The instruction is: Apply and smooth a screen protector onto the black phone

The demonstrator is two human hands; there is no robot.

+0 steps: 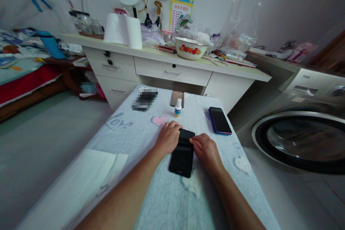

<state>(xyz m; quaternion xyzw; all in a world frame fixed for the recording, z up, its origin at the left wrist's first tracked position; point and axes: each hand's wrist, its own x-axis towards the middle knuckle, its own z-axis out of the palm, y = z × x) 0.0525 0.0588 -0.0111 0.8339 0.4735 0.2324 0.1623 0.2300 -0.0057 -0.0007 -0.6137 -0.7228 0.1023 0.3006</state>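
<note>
A black smartphone lies flat on the cloth-covered table, screen up, with a thin light streak on its glass. My left hand is closed at its upper left edge, the curled fingers reaching the top corner. At the upper right edge, the fingers of my right hand are pinched together against the phone's side; anything thin between them is too small to make out. Just beyond my left hand stands a small white spray bottle with a blue and yellow label. Behind the bottle lies a phone case.
Another dark phone rests near the table's right edge. A blurred-out dark item is at the far left. White sheets lie at the near left. Beyond are a drawer desk and, to the right, a washing machine.
</note>
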